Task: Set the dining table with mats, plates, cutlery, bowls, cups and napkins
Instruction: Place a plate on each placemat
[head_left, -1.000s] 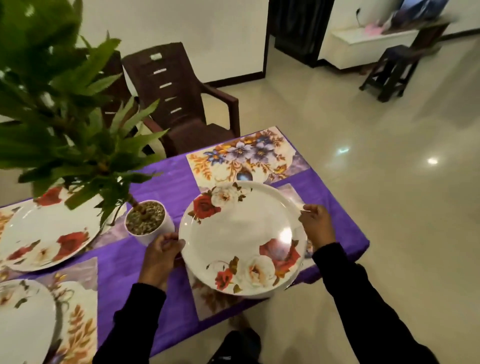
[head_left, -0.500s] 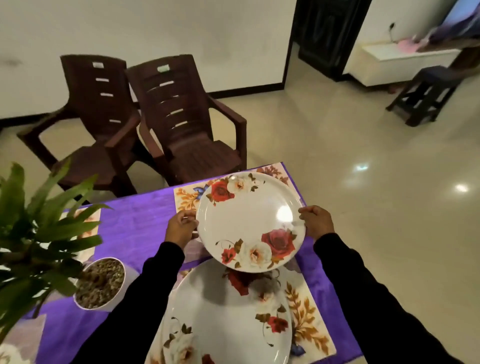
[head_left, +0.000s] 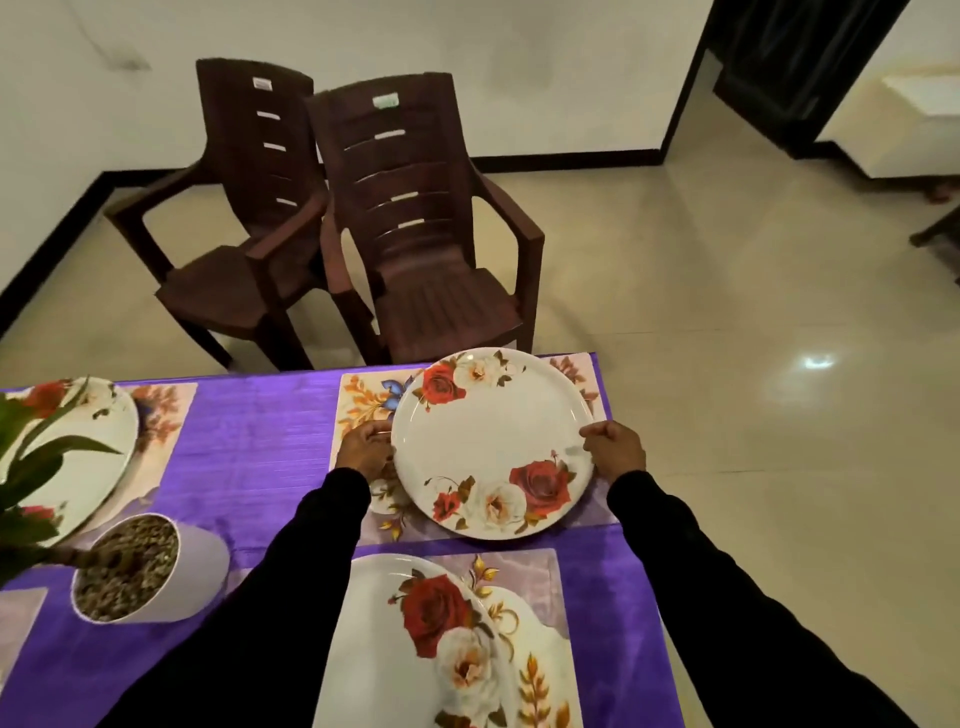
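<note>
At the near edge of the table (head_left: 249, 441), which carries a purple cloth, a floral plate (head_left: 395, 654) already lies on its mat (head_left: 540, 597). To the left of it, near the middle of the table, a white pot of pebbles (head_left: 150, 566) holds a green plant (head_left: 36, 467). Both sleeves reach forward over this nearer setting.

Further on, at the far right corner of the table, the person holds a second rose plate (head_left: 491, 441) with both hands. The left hand (head_left: 363, 449) grips its left rim, with the fingers curled around the edge. The right hand (head_left: 615, 452) grips the right rim in the same way. The plate is above the far mat (head_left: 363, 400) and covers most of it. I cannot tell if its bottom already touches the mat or is just above it.

At the far left edge, a third plate (head_left: 78, 452) lies on another mat (head_left: 166, 410), partly behind the leaves. Behind the table, two brown plastic chairs (head_left: 415, 234) stand on the floor.

I judge the step in hand is laying the plates, and this one is almost placed. The next move calls for lowering it flat in the middle of the mat and then letting go with both hands without sliding it. No cutlery, bowls, cups or napkins are in view yet.
</note>
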